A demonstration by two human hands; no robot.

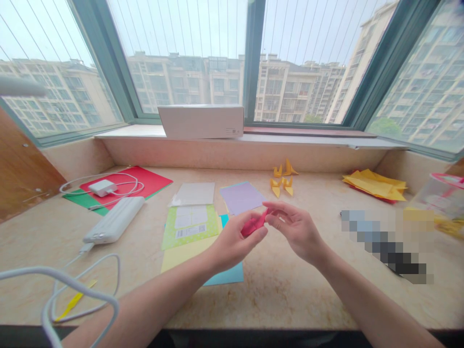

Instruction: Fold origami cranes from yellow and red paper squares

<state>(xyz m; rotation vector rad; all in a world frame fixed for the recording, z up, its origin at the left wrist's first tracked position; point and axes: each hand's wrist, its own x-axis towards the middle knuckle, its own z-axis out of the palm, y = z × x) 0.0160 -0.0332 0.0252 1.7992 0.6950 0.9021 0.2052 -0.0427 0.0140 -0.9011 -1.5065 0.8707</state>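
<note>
Between my two hands is a small piece of folded red-pink paper (253,224). My left hand (237,239) is closed on its body, thumb in front and fingers behind. With thumb and fingertips, my right hand (295,229) pinches its right end. Part of the paper is hidden by my fingers, so its full shape does not show. Below and left of my hands lie flat sheets: a purple sheet (242,197), a blue sheet (228,275) and a pale yellow sheet (181,255). Several folded yellow paper birds (282,181) stand beyond my right hand.
On the left are a white power bank (115,221), a charger (103,187) with cable, and red sheets (152,180). A green patterned packet (190,227) lies mid-left. At right are yellow papers (375,184), a clear container (444,195) and a blurred-out object (384,241). A white box (201,122) stands on the sill.
</note>
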